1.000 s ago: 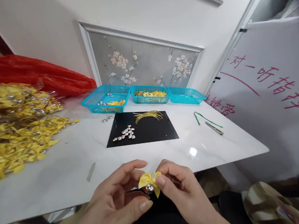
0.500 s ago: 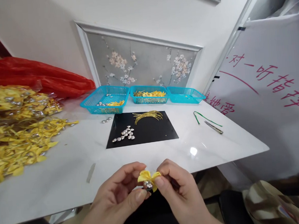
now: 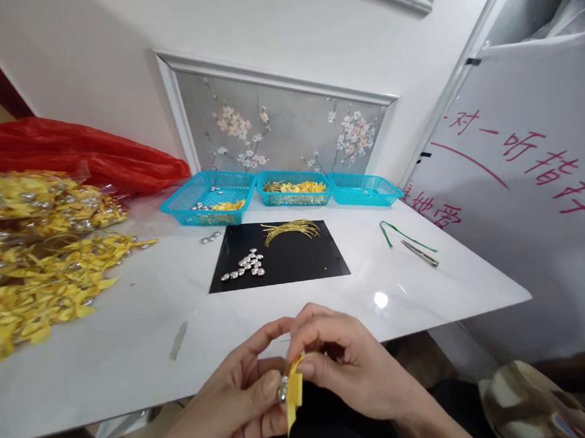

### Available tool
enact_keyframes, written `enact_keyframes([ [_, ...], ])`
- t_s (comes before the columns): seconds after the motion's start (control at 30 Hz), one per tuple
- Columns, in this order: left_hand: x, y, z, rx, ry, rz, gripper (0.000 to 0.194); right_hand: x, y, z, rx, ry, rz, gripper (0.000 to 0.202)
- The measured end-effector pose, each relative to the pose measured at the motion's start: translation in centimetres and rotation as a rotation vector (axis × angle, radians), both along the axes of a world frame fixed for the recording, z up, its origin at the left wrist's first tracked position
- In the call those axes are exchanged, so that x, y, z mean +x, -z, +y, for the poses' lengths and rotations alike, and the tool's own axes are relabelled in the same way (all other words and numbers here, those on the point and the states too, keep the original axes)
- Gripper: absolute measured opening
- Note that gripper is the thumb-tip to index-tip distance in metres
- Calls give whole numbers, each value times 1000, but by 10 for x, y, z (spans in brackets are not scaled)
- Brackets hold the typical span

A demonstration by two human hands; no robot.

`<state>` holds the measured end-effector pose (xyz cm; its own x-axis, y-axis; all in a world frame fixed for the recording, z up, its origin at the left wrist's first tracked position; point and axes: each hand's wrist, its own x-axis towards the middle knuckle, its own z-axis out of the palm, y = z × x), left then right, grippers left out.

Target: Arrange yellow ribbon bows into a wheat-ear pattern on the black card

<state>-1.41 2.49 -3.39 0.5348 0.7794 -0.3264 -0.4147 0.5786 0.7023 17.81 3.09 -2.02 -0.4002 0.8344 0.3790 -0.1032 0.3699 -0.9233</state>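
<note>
Both clamped | left grip (image 3: 242, 393) on silver bead (image 3: 282, 392) | right grip (image 3: 350, 362) on yellow ribbon (image 3: 295, 390) | bead touching ribbon

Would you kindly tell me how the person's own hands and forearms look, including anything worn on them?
The bare, ungloved left hand and bare, ungloved right hand show no rings on the visible fingers. Both forearms are uncovered as far as they show, without sleeve, watch or bracelet.

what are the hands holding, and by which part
A yellow ribbon piece with a silver bead: the right hand pinches the ribbon near its upper end; the left hand is at the bead, its grip unclear.
</note>
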Motion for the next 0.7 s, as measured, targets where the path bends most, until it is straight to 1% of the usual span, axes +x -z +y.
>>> enact_keyframes([
  [0.03,-1,-1,0,24,-36,49,50,0,1,0,-10,35,-9,7],
  [0.1,-4,-4,0,116,-163,234,42,-1,2,-2,-22,133,-57,9],
  [0.17,-7,-7,1,274,-266,462,40,-1,1,-5,-14,209,-122,9],
  [0.23,-8,-9,3,440,-286,633,41,-2,0,-9,-5,257,-151,9],
  [0.27,-7,-9,4,507,-275,679,39,-2,0,-11,1,272,-151,9],
  [0.3,-6,-9,5,555,-265,705,36,-4,0,-12,3,284,-142,9],
  [0.37,-3,-9,5,600,-250,717,28,-5,0,-13,-13,296,-99,9],
  [0.5,3,-10,6,575,-235,680,26,-1,2,-10,-81,285,-5,9],
  [0.6,7,-11,5,554,-252,672,24,2,3,-8,-103,287,-37,13],
  [0.7,10,-13,4,537,-294,664,21,-1,5,-7,-28,327,-106,15],
])
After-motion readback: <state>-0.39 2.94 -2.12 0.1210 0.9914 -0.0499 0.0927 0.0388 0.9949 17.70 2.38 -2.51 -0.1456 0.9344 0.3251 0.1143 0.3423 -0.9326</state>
